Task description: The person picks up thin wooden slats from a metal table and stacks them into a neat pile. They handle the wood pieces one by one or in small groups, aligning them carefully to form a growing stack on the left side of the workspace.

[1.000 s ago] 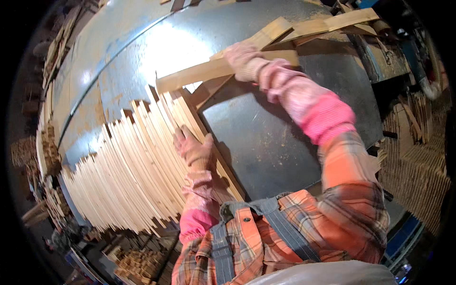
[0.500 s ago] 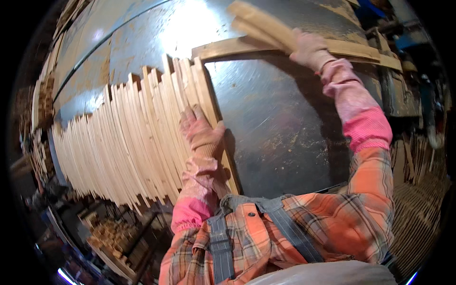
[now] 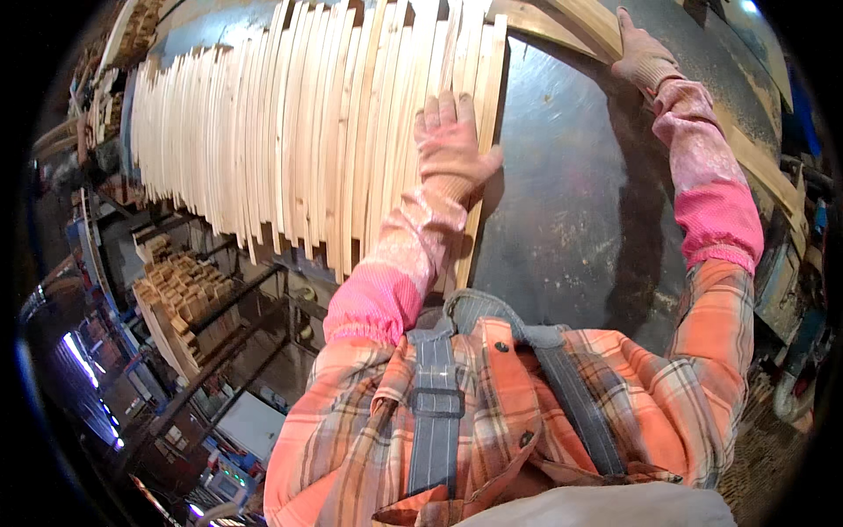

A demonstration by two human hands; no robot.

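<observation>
My left hand (image 3: pixel 452 145), in a tan work glove, lies flat with its fingers stretched out on a row of pale wooden strips (image 3: pixel 342 132). The strips stand side by side across the metal tabletop, their ends uneven. At the upper right, my right hand (image 3: pixel 648 63), gloved alike, grips the end of a wooden strip (image 3: pixel 590 22); its index finger points along the wood. The strip's far end runs out of view, so I cannot tell how many pieces are in the grip. Another wooden piece (image 3: pixel 543 25) lies just beside it.
Dark metal tabletop (image 3: pixel 562 202) shows between my arms. A long board (image 3: pixel 764 180) lies at the table's right side. Below left, a stack of short wood blocks (image 3: pixel 189 285) sits by a metal frame (image 3: pixel 237 325). More stacked wood (image 3: pixel 105 97) is at the far left.
The view has shifted, so the strip row appears higher and farther right. My right hand has swung the held wood toward the upper right; my left hand stays flat on the strips.
</observation>
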